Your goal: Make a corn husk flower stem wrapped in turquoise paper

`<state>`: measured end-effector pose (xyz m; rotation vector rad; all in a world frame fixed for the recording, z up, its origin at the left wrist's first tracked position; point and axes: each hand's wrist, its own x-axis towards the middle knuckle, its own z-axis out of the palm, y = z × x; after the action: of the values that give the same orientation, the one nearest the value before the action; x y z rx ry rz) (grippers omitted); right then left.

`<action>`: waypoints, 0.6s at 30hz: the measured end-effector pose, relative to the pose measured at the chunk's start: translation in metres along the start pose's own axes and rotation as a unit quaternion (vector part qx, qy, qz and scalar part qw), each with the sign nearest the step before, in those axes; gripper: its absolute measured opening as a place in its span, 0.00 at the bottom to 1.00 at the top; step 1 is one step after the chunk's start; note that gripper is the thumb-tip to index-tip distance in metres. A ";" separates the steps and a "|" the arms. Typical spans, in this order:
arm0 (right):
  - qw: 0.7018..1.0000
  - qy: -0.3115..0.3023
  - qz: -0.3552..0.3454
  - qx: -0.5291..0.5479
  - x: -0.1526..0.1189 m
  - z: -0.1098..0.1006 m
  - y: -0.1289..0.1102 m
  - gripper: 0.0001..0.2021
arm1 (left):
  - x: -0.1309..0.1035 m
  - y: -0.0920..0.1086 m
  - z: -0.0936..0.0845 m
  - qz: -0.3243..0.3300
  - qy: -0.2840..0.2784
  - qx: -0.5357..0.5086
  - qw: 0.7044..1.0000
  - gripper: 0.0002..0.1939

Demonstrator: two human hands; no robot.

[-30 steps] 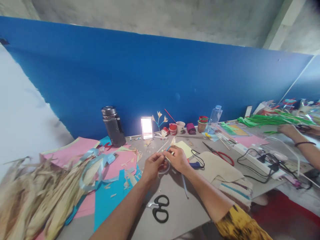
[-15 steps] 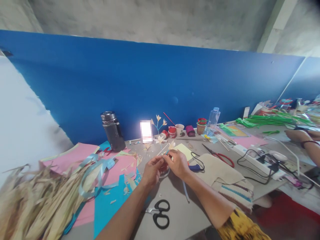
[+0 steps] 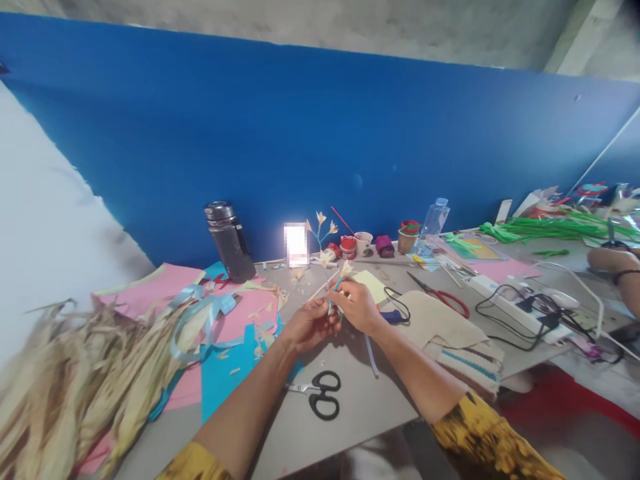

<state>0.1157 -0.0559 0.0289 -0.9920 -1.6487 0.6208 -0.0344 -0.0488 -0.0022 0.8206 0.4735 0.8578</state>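
Note:
My left hand (image 3: 314, 324) is closed on the lower stem of a branching flower spray (image 3: 321, 235) with pale, pointed blossoms and blue-wrapped stems. Against it, my right hand (image 3: 356, 304) pinches the same stem area, where a bit of light blue strip shows between the fingers. Two larger pale blossoms (image 3: 346, 269) stand just above my fingertips. A light blue strip (image 3: 371, 357) hangs below my right hand onto the table. Black-handled scissors (image 3: 320, 393) lie in front of my hands.
Dried husks (image 3: 65, 373), a ribbon coil (image 3: 183, 333) and coloured paper lie left. A dark flask (image 3: 230, 243) stands behind. Cups, a clear bottle (image 3: 434, 227), red-handled scissors (image 3: 447, 300), cloth (image 3: 425, 320) and a power strip (image 3: 515, 310) are right, with another person's hand (image 3: 607, 260).
The view has tilted down and shifted slightly. My left hand has turned, its fingers now curled more under the stem. My right hand still pinches beside it.

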 end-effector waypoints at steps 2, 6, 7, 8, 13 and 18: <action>1.000 -0.005 -0.004 0.024 0.000 0.000 0.000 0.12 | -0.001 0.002 -0.001 -0.012 -0.038 -0.004 0.999 0.20; 0.997 0.066 -0.017 -0.020 0.003 -0.002 0.007 0.11 | -0.003 0.005 0.013 0.130 0.125 0.144 0.973 0.17; 0.995 0.089 -0.017 -0.036 0.004 -0.002 0.009 0.10 | -0.003 0.005 0.017 0.191 0.185 0.224 0.938 0.16; 0.993 0.106 -0.015 -0.047 0.005 -0.003 0.011 0.10 | -0.004 0.004 0.021 0.241 0.227 0.309 0.892 0.14; 0.992 0.118 -0.012 -0.052 0.005 -0.001 0.014 0.10 | -0.005 -0.004 0.023 0.335 0.255 0.549 0.722 0.05; 0.995 0.095 -0.005 -0.034 0.004 0.000 0.015 0.09 | -0.005 -0.007 0.022 0.313 0.257 0.569 0.716 0.04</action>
<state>0.1196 -0.0447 0.0183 -1.0579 -1.5134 0.4508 -0.0194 -0.0652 0.0061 1.9756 1.3392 1.4457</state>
